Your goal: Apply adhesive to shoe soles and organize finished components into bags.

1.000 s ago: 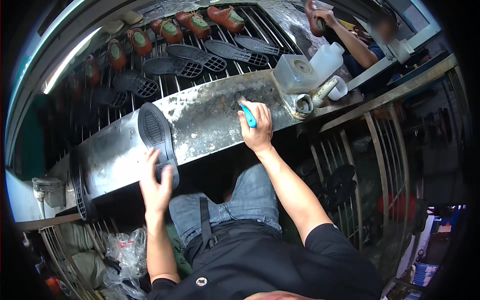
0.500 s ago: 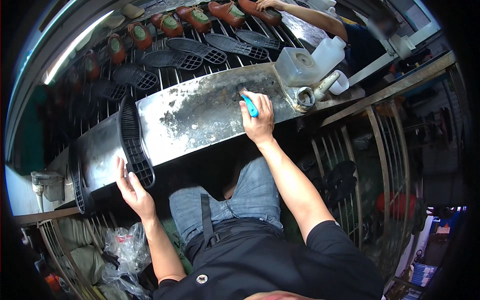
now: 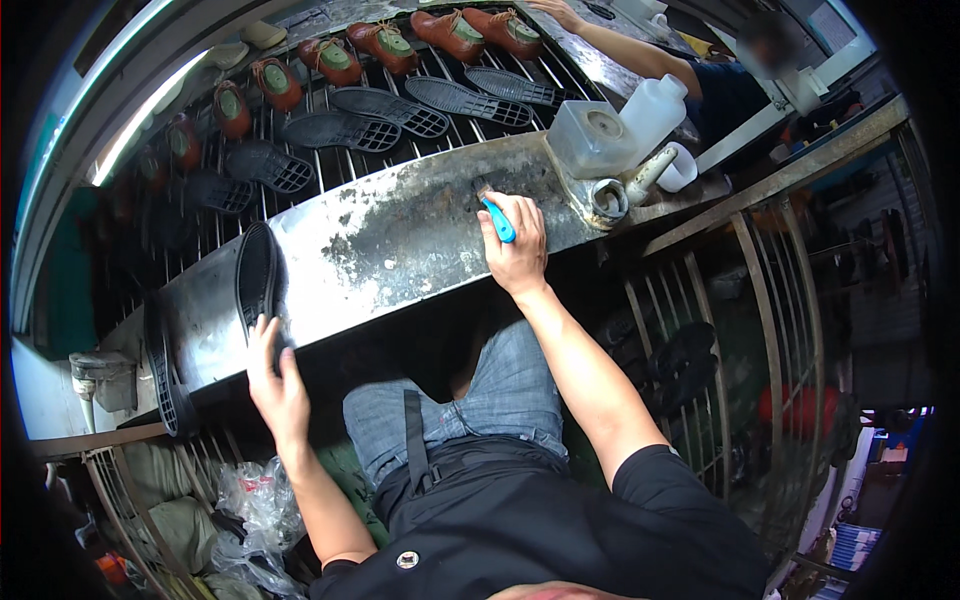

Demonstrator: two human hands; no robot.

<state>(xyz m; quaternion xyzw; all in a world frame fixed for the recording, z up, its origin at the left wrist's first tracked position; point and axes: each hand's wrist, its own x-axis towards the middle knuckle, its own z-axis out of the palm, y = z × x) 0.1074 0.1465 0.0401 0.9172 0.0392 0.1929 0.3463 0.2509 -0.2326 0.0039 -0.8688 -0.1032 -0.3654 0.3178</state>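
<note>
My right hand (image 3: 517,240) is closed around the blue handle of a small brush (image 3: 502,222), its tip resting on the stained metal bench top (image 3: 400,225). At the left, my left hand (image 3: 278,392) has its thumb and fingers at the near end of a black shoe sole (image 3: 257,268). The fingers hide part of that end, and it seems pinched between them. Farther left, a second black sole (image 3: 165,375) lies across the bench, hanging over its front edge.
Behind the bench, a rack of metal bars carries several black soles (image 3: 345,131) and brown lace-up shoes (image 3: 447,36). Translucent plastic containers (image 3: 592,137), a small pot (image 3: 607,202) and a white cup (image 3: 679,168) stand at the right end. Another person's arm (image 3: 640,62) reaches in at the far right.
My left hand has moved right onto the near end of the sole, which now looks shorter and tilted. The brush has barely shifted. The other person's hand has left the rightmost brown shoe.
</note>
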